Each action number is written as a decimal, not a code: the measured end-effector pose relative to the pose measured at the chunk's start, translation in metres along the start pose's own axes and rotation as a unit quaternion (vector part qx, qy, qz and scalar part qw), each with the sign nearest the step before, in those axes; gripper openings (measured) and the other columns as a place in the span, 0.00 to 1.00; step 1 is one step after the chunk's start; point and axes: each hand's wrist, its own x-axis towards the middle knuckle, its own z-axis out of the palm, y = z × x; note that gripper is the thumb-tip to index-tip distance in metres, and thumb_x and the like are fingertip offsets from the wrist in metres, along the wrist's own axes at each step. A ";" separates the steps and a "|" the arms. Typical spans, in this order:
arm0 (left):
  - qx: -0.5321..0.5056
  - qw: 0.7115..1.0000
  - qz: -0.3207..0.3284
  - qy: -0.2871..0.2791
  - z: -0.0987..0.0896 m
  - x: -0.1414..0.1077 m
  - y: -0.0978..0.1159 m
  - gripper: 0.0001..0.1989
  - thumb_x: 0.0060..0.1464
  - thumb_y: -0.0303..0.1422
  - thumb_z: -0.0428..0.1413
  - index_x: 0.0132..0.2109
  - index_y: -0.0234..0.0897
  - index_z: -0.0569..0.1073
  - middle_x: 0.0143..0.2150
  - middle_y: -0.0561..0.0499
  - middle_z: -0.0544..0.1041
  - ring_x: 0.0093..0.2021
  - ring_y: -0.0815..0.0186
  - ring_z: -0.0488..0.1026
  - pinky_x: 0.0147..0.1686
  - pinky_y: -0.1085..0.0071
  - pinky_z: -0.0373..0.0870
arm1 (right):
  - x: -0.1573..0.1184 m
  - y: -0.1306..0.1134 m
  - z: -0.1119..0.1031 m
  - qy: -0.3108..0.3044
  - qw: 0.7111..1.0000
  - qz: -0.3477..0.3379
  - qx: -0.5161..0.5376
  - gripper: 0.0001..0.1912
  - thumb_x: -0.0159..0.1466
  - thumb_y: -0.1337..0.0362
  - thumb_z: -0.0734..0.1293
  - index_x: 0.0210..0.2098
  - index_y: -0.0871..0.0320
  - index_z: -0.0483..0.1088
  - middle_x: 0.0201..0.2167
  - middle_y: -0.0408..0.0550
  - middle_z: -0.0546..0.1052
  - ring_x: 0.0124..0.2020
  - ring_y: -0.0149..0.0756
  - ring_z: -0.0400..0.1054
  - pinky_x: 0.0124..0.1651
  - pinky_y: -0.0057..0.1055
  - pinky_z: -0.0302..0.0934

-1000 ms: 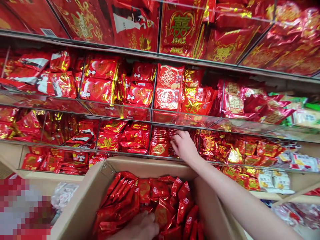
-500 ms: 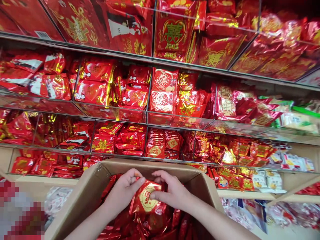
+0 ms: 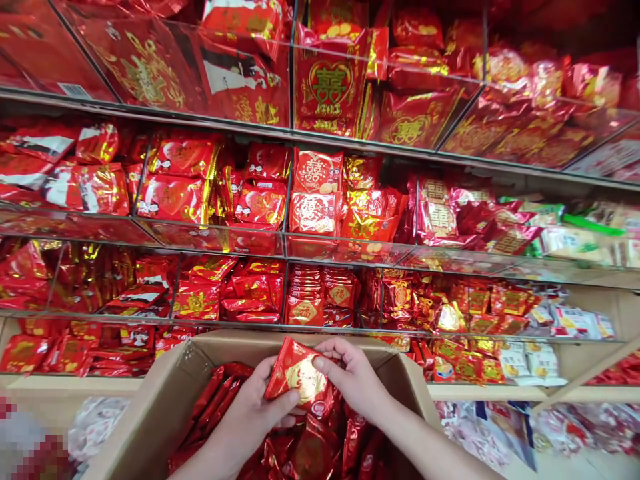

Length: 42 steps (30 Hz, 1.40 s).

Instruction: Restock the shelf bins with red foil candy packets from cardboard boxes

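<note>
held packet: a small, square red foil packet [image 3: 300,379] with a shiny gold round emblem on its face and a small pale oval logo at its near corner; it is tilted, between both hands, over the mouth of the carton.
left hand: the bare left hand [image 3: 253,403] grips the packet at its left and near side, thumb laid on the face by the near edge, fingers partly hidden underneath.
right hand: the bare right hand [image 3: 353,377] grips the other side, thumb pressed on the face beside the emblem, fingers partly hidden behind the far edge.
carton: an open-topped brown cardboard box [image 3: 147,408], below the hands, its far wall near the shelving.
carton contents: many loose red foil packets [image 3: 315,453], several on edge at the left; those under the arms are hidden.
stock straight beyond: two stacks of red packets with gold diamond labels [image 3: 306,312], side by side in one compartment.
one row up: red packets with white characters [image 3: 316,212], behind a clear plastic front panel [image 3: 240,239]; red packets with heart prints [image 3: 173,197] to their left, magenta foil packets [image 3: 439,220] to their right.
top row: large red bags with gold heart designs [image 3: 330,83].
right side, low: small white packets [image 3: 527,360] next to red-and-gold ones.
</note>
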 end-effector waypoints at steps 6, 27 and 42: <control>-0.071 0.996 0.022 0.042 -0.001 0.002 0.004 0.21 0.44 0.38 0.61 0.43 0.40 0.62 0.37 0.51 0.77 0.33 0.66 0.75 0.35 0.68 0.70 | 0.003 0.004 0.003 -0.028 0.995 0.079 0.061 0.25 0.44 0.55 0.73 0.36 0.59 0.64 0.19 0.36 0.68 0.18 0.25 0.60 0.24 0.25 0.57; 0.132 0.987 0.087 0.015 -0.020 0.005 0.020 0.14 0.43 0.41 0.59 0.35 0.37 0.78 0.28 0.52 0.79 0.27 0.66 0.71 0.27 0.73 0.66 | -0.006 -0.025 -0.010 -0.102 0.994 0.014 -0.046 0.13 0.51 0.58 0.70 0.32 0.58 0.67 0.30 0.42 0.73 0.31 0.32 0.67 0.35 0.29 0.62; 0.229 0.968 0.097 -0.044 -0.024 0.009 0.007 0.10 0.48 0.38 0.52 0.36 0.38 0.71 0.29 0.54 0.75 0.30 0.66 0.71 0.34 0.71 0.67 | 0.112 -0.025 -0.068 0.126 0.770 0.073 -0.622 0.19 0.56 0.73 0.62 0.48 0.64 0.60 0.40 0.58 0.72 0.41 0.40 0.69 0.38 0.28 0.59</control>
